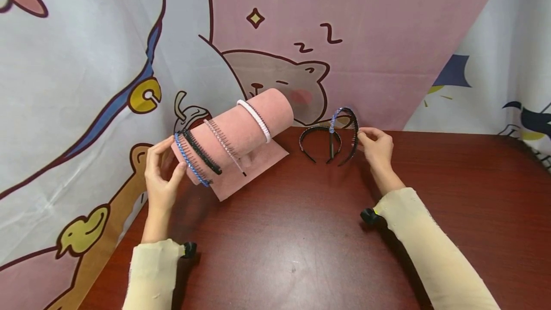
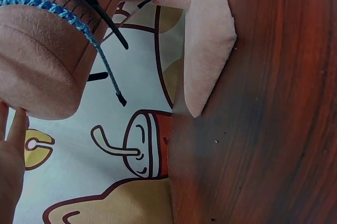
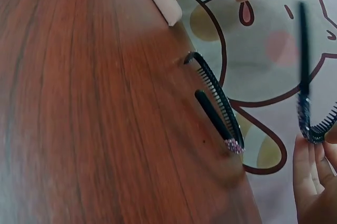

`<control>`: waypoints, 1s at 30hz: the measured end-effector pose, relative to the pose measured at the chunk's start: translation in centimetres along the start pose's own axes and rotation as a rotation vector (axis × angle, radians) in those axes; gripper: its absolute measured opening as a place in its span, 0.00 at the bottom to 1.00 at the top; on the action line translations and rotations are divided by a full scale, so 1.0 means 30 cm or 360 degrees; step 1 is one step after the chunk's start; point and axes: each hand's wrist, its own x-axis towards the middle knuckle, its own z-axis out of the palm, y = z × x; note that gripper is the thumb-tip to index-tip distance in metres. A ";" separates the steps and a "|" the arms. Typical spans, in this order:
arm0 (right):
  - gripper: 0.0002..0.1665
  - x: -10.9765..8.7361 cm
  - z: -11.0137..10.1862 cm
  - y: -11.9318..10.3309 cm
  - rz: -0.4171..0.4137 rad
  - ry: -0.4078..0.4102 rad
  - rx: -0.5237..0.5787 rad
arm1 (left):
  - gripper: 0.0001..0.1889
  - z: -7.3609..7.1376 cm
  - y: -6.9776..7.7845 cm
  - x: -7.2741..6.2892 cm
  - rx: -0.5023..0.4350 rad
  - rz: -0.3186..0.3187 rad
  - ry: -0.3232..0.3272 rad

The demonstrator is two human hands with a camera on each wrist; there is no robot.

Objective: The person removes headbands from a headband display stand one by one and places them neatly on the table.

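Past the near stretch of the worktop (image 1: pixel 292 252), the left hand (image 1: pixel 161 171) gripped the end of the pink roll (image 1: pixel 238 130), which carried four bands (image 1: pixel 257 117); a hard push there could have tipped it. Farther off, the right hand (image 1: pixel 376 149) pinched a blue-black band (image 1: pixel 355 130); whether its tips touched down was hard to tell. A careless swing might have knocked the dark band (image 3: pixel 219 96) just beside it.
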 end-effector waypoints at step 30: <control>0.14 0.029 -0.163 0.025 -0.0099 0.0144 -0.0440 | 0.27 0.002 0.001 -0.001 -0.0026 0.0001 0.0001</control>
